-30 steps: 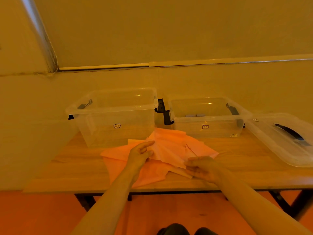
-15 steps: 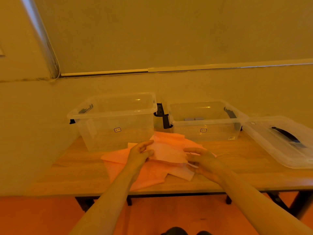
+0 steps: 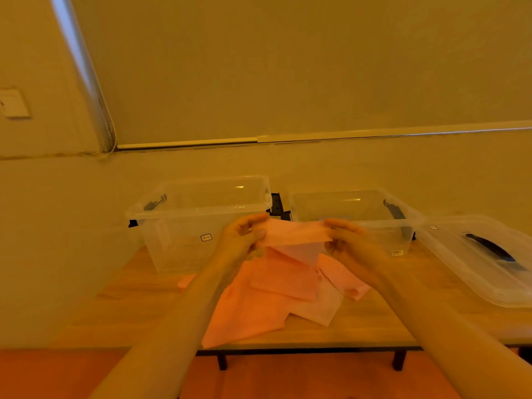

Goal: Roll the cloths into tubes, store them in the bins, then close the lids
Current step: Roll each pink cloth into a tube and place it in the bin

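A pink cloth (image 3: 293, 236) hangs in the air above the table, stretched between my two hands. My left hand (image 3: 240, 240) pinches its left corner and my right hand (image 3: 345, 240) pinches its right corner. Below it, several more pink cloths (image 3: 267, 300) lie in a loose pile on the wooden table (image 3: 374, 321). Two clear plastic bins stand open behind the pile: the taller left bin (image 3: 184, 226) and the lower right bin (image 3: 371, 208). A clear lid (image 3: 472, 263) with a dark handle lies flat to the right of the bins.
The table stands against a wall. Black latches (image 3: 276, 204) show between the two bins. The table's front edge runs just below the cloth pile, with an orange floor (image 3: 288, 378) beneath. A wall switch plate (image 3: 13, 103) is at far left.
Both hands have taken one cloth off the pile and raised it up in front of the bins, held by its two corners. The camera has tilted slightly upward.
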{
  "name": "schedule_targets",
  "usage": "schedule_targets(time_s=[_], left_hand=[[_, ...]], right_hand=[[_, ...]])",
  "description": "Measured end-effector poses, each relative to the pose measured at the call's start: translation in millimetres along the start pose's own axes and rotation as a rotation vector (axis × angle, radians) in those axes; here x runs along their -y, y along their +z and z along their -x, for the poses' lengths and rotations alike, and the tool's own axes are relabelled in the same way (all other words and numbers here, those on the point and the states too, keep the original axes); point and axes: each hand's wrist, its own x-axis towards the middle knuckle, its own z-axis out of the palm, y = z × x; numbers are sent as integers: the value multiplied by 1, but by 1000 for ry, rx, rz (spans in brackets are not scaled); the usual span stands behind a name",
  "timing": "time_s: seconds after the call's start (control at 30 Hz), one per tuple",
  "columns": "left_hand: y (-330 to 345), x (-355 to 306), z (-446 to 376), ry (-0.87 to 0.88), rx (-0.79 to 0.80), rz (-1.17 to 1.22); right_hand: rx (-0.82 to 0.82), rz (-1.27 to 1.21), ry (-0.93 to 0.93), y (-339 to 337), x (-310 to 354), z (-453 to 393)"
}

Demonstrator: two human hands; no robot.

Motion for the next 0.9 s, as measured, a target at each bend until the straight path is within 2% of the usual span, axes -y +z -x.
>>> schedule_targets(time_s=[0.13,0.33,0.53,0.67,0.9], left_hand=[[0,-17,-13,60,-2,0],[0,26,-20,-47,-88,-144],[-2,82,-22,-130,-81,-186],[-4,110,-31,-146,-98,-133],[-7,137,-46,-128,-77,-69]], right_hand=[[30,63,-103,6,24,-11],[-66,465,24,-17,-15,-29],[-112,516,95,-36,-55,-43],[-74,462,117,-53,-76,-56],[-119,498,20,-71,-105,-74]])
